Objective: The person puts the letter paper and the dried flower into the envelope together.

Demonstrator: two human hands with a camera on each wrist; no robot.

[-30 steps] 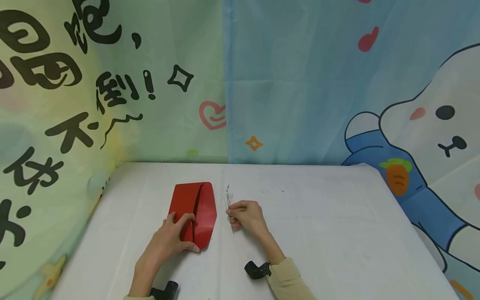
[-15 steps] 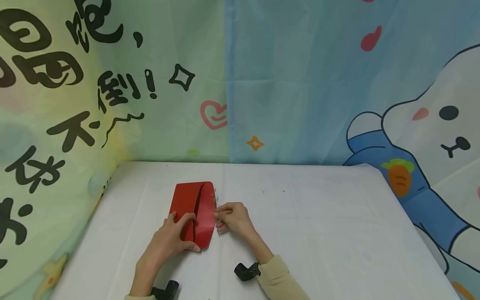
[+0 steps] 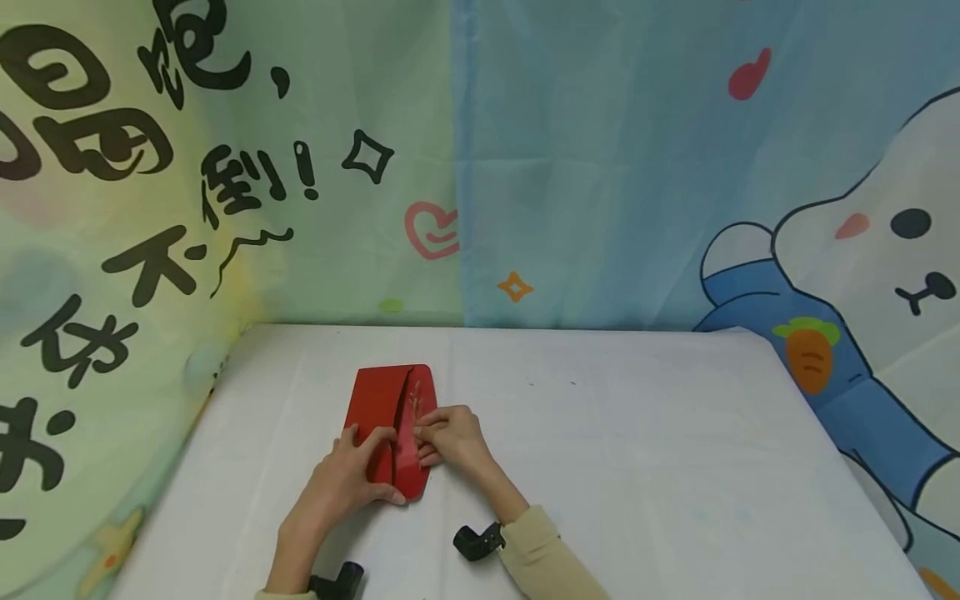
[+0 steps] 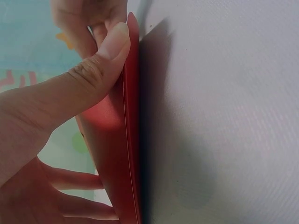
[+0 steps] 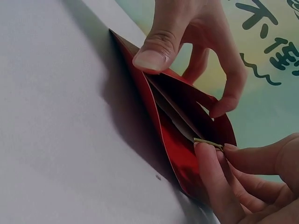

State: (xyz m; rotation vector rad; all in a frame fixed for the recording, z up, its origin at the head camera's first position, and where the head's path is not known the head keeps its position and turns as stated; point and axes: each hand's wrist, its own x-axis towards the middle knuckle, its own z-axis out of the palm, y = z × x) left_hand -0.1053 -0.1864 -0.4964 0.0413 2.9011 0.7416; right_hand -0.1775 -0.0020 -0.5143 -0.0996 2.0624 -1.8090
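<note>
A red paper envelope (image 3: 375, 396) lies on the white table, its flap unfolded to the right. My left hand (image 3: 337, 479) grips it, thumb at the near edge and fingers on the front. In the right wrist view the envelope's mouth (image 5: 180, 116) gapes, and a pale layer shows inside. With thumb and fingertips, my right hand (image 3: 452, 439) pinches a thin dried sprig (image 3: 416, 398) over the flap. The sprig's cut stem end (image 5: 205, 141) shows between the fingers in the right wrist view, close to the mouth. In the left wrist view the thumb (image 4: 100, 63) covers part of the envelope's edge.
A white cloth covers the table (image 3: 637, 450). Behind it hangs a printed curtain (image 3: 570, 167) with a cartoon bear and black lettering. Black wrist cameras (image 3: 478, 542) sit at both wrists, low over the cloth. Small dark specks lie toward the back.
My right hand has carried the sprig leftward from the bare cloth to over the envelope's flap. My left hand keeps its grip on the envelope, and the view has shifted slightly.
</note>
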